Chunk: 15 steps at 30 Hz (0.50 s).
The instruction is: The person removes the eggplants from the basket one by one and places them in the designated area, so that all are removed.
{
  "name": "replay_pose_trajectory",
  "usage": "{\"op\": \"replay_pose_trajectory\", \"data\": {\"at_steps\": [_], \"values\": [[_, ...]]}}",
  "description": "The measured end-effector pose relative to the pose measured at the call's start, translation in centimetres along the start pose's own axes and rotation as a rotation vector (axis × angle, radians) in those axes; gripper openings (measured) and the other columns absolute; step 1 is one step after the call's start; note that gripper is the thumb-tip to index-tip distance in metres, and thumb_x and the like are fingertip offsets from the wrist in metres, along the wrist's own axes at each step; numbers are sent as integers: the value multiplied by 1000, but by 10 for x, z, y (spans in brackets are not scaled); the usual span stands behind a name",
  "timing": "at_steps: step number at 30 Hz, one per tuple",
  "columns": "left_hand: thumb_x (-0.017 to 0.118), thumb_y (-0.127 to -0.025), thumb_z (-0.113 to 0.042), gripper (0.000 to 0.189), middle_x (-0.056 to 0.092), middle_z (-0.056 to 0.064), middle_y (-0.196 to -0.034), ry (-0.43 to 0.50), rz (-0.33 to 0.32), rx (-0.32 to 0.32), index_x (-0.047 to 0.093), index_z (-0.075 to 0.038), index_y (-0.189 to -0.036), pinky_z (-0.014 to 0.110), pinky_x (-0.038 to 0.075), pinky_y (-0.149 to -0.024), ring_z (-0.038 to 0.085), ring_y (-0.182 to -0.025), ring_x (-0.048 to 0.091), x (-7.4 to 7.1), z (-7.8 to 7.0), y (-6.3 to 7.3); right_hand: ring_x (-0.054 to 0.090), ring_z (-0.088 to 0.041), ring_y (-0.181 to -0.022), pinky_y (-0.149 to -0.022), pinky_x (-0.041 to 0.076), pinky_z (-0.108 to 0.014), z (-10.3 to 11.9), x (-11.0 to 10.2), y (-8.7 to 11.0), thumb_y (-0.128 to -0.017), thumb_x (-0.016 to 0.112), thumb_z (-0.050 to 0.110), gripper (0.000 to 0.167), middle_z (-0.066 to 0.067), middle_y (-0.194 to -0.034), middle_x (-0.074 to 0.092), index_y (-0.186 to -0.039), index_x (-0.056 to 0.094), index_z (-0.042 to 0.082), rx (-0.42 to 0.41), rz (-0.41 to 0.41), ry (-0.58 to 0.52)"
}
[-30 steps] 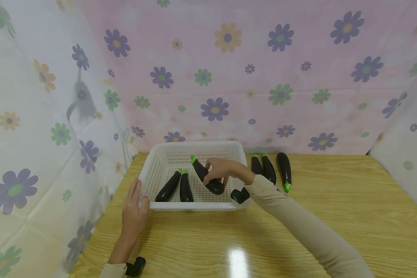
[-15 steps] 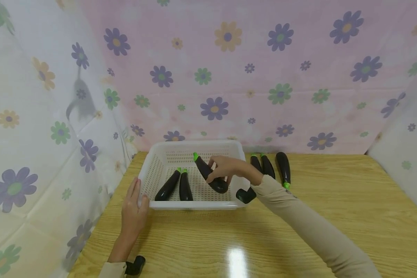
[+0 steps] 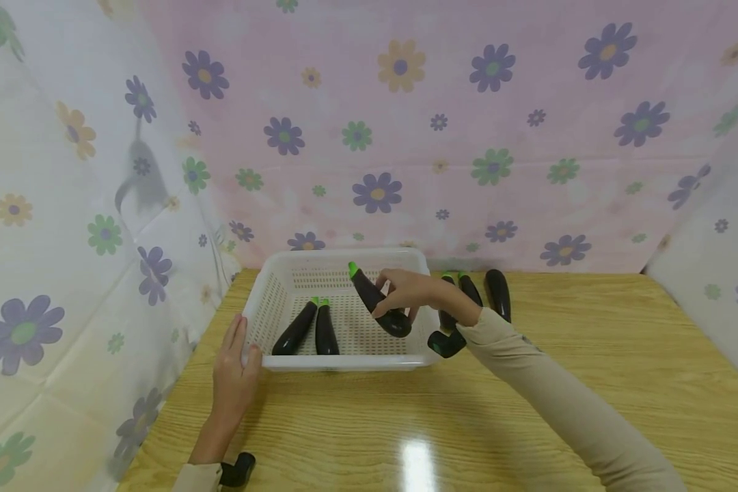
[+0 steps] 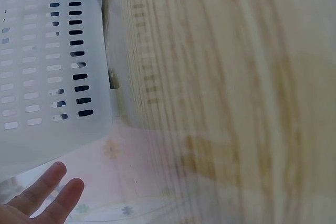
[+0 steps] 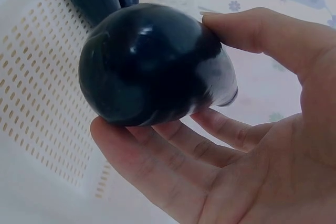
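Observation:
My right hand point(image 3: 411, 290) holds a dark, glossy eggplant point(image 3: 396, 324) with a green stem end, above the right part of a white slotted basket point(image 3: 344, 362). In the right wrist view, thumb and fingers curl round this eggplant point(image 5: 147, 66), whose rounded end faces the camera. Two more eggplants, a left one point(image 3: 296, 329) and a right one point(image 3: 326, 331), lie side by side on the basket's floor. My left hand point(image 3: 230, 383) rests against the basket's near left corner, fingers straight along its outer wall. Only two of its fingertips point(image 4: 68, 198) show in the left wrist view.
Right of the basket, on the wooden table point(image 3: 578, 328), lie three eggplants; my right arm partly covers them. The rightmost eggplant point(image 3: 498, 294) stands a little apart. Flowered cloth point(image 3: 320, 157) hangs behind the table and at both sides.
My right hand has moved slightly to the right with the eggplant, which has risen a little at its stem end. The left hand stays at the basket's corner.

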<state>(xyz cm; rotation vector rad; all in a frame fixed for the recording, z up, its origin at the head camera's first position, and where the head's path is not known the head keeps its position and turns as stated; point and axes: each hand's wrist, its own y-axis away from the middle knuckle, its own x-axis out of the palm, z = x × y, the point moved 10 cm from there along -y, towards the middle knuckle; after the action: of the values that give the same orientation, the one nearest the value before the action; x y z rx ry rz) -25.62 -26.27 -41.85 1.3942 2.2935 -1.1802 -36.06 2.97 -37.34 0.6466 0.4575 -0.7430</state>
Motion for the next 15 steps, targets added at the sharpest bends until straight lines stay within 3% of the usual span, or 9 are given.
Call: {"op": "replay_pose_trajectory", "data": {"at_steps": [8, 15], "values": [[51, -96, -6, 56, 45, 23, -159, 2, -13, 14, 47, 10, -150, 63, 42, -104, 46, -141, 48, -2, -1, 0, 64, -31, -109, -72, 61, -41, 0, -5, 7, -93, 74, 30, 62, -22, -132, 59, -142, 46, 4, -18, -7, -14], [51, -96, -6, 56, 45, 23, -159, 5, -12, 10, 47, 10, -150, 65, 42, -104, 46, -141, 48, -1, -1, 0, 66, -33, -108, -71, 61, -40, -4, -7, 11, -93, 74, 29, 61, -23, -131, 60, -141, 46, 4, -12, -8, -45]]}}
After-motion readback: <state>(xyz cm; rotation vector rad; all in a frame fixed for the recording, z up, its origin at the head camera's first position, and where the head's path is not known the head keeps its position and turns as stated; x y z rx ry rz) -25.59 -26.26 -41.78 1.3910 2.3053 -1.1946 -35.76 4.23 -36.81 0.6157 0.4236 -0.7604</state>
